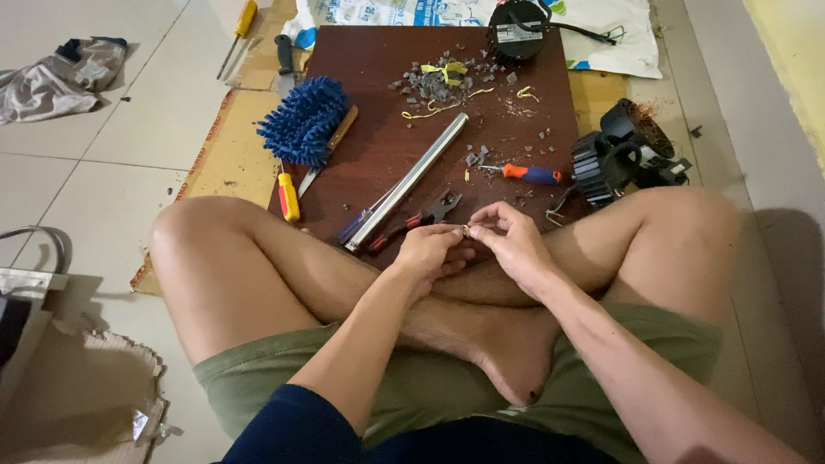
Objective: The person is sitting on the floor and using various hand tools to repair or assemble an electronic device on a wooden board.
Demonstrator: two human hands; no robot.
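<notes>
Head view: hands point(473, 236) pinching, seemingly together.

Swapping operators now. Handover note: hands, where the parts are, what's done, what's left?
Left hand and right hand: fingertips meet on a tiny part, too small to identify.
On the board: pliers by the left hand, metal tube, screwdriver, blue brush, grey debris.
Black motor parts lie by the right knee.
Done: debris and loose parts suggest disassembly underway.
Left: cannot tell from this view.
</notes>
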